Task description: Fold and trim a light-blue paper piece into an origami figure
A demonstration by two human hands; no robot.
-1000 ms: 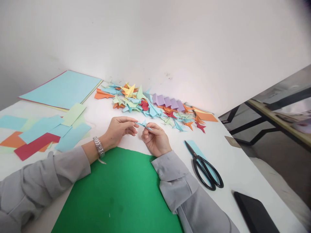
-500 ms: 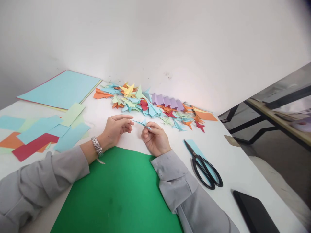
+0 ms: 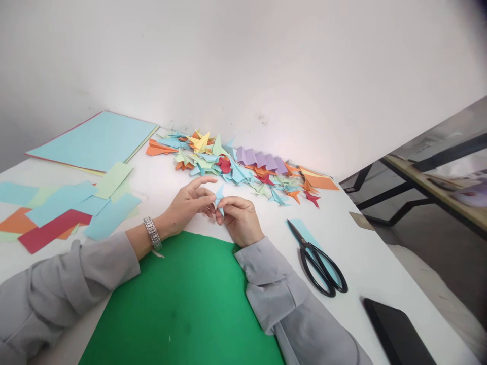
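A small light-blue folded paper piece (image 3: 219, 194) with pointed ends is between my two hands, above the white table just past the green sheet (image 3: 182, 299). My right hand (image 3: 239, 215) pinches it from the right with thumb and forefinger. From the left, my left hand (image 3: 194, 203) grips its other side with the thumb and fingers, the forefinger stretched out above. The fingertips hide part of the paper. Behind the hands lies a heap of small folded paper shapes (image 3: 239, 175) in blue, green, orange, red and yellow.
Purple pleated paper (image 3: 262, 159) lies on the heap. Left are loose coloured paper strips (image 3: 68, 200) and large paper sheets (image 3: 95, 139). Black-handled scissors (image 3: 319, 263) lie on a blue strip at right, with a black phone-like object (image 3: 397, 329) nearer me. A white wall (image 3: 243, 66) stands behind.
My left hand has moved right and closed on the folded paper, which was held by my right hand alone. The paper has turned from lying sideways to pointing up.
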